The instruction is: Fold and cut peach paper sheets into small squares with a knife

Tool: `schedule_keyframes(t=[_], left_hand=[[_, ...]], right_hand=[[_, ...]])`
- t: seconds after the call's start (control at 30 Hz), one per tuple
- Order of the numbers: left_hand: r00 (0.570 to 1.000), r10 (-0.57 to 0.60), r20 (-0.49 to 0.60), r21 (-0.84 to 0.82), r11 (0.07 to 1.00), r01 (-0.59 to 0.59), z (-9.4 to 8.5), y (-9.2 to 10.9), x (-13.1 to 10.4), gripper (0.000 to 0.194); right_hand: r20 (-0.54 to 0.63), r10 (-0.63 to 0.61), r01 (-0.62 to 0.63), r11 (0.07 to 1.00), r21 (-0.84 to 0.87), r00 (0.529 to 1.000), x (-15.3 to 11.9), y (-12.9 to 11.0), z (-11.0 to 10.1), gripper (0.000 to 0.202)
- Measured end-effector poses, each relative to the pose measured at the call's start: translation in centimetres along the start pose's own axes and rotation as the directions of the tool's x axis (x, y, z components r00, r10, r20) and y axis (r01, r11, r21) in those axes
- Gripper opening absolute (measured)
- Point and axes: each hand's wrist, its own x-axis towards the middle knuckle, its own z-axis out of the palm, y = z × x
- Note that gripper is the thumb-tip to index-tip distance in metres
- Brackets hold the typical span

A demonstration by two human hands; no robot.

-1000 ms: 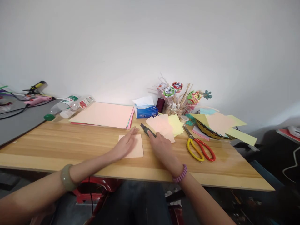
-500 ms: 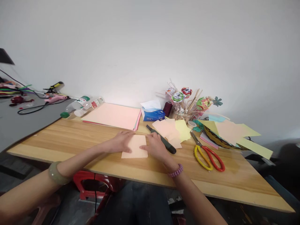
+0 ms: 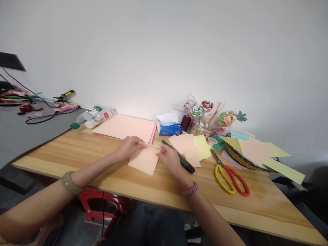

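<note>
A pale peach square of paper (image 3: 144,160) is held by its far edge just above the wooden table (image 3: 92,150). My left hand (image 3: 130,147) pinches its far left corner, fingers closed. At the far right corner, my right hand (image 3: 169,158) grips the sheet between thumb and fingers. A dark green utility knife (image 3: 187,164) lies just beyond my right hand. Loose peach paper squares (image 3: 182,144) and yellow paper squares (image 3: 202,146) rest behind the knife. Scissors with one yellow and one red handle (image 3: 232,177) lie further right.
A stack of coloured paper (image 3: 125,126) lies at the back left, beside plastic bottles (image 3: 89,114). A blue tissue pack (image 3: 169,128) stands near paper flowers (image 3: 198,110) in a jar. At right is a basket (image 3: 237,157) topped with paper. A pink glue gun (image 3: 67,108) sits far left.
The paper has turned and its far edge has come up off the table. Both hands have shifted from lying over it to pinching its far corners. The view has moved slightly left.
</note>
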Motion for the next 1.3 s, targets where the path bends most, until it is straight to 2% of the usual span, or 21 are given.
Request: schedule_keyframes(t=[0.13,0.27,0.33,0.4,0.43,0.47,0.57,0.67,0.77,0.9,0.97,1.07,1.3], left_hand=[[0.981,0.166,-0.099,0.049,0.986,-0.162,-1.1,1.0,0.6,0.036],[0.929,0.319,-0.188,0.086,0.947,-0.308,-2.1,2.1,-0.2,0.037],[0.87,0.423,-0.252,0.122,0.906,-0.405,-2.3,2.8,-1.4,0.03],[0.789,0.542,-0.289,0.195,0.84,-0.506,-1.9,3.4,-3.1,0.028],[0.76,0.584,-0.285,0.234,0.811,-0.536,-1.4,3.7,-4.1,0.029],[0.752,0.606,-0.261,0.269,0.793,-0.546,-0.8,4.0,-5.2,0.03],[0.801,0.59,-0.098,0.306,0.784,-0.54,1.5,4.8,-8.7,0.031],[0.861,0.498,0.101,0.288,0.814,-0.504,3.5,5.2,-11.5,0.033],[0.888,0.421,0.186,0.299,0.836,-0.459,4.3,5.2,-13.0,0.037],[0.858,0.498,0.128,0.322,0.797,-0.51,4.6,4.9,-13.5,0.035],[0.831,0.554,0.054,0.302,0.784,-0.542,4.8,4.7,-13.5,0.032],[0.794,0.604,-0.07,0.223,0.785,-0.578,5.2,4.4,-13.8,0.028],[0.782,0.566,-0.262,0.167,0.824,-0.541,6.0,5.0,-14.4,0.02]], right_hand=[[-0.17,-0.066,0.071,0.997,0.022,0.983,0.4,0.0,-1.1,0.034],[-0.325,-0.213,0.228,0.974,0.009,0.921,-0.6,0.2,-2.1,0.029],[-0.372,-0.304,0.316,0.948,-0.029,0.877,-2.2,0.4,-2.5,0.019],[-0.384,-0.399,0.397,0.914,-0.089,0.833,-4.5,0.7,-2.8,0.014],[-0.377,-0.442,0.428,0.895,-0.124,0.814,-5.9,0.8,-3.0,0.016],[-0.359,-0.48,0.453,0.877,-0.161,0.8,-7.3,0.9,-3.1,0.016],[-0.264,-0.56,0.501,0.826,-0.258,0.786,-11.1,1.1,-3.4,0.016],[-0.179,-0.575,0.505,0.801,-0.32,0.798,-13.6,1.2,-3.4,0.018],[-0.131,-0.558,0.493,0.802,-0.338,0.819,-14.9,1.2,-3.4,0.018],[-0.106,-0.526,0.465,0.816,-0.343,0.844,-15.9,1.2,-3.3,0.022],[-0.102,-0.529,0.464,0.809,-0.362,0.843,-16.3,1.3,-3.0,0.027],[-0.122,-0.547,0.463,0.79,-0.401,0.828,-16.7,1.7,-2.2,0.025],[-0.204,-0.564,0.452,0.791,-0.413,0.8,-16.8,2.0,-1.1,0.024]])
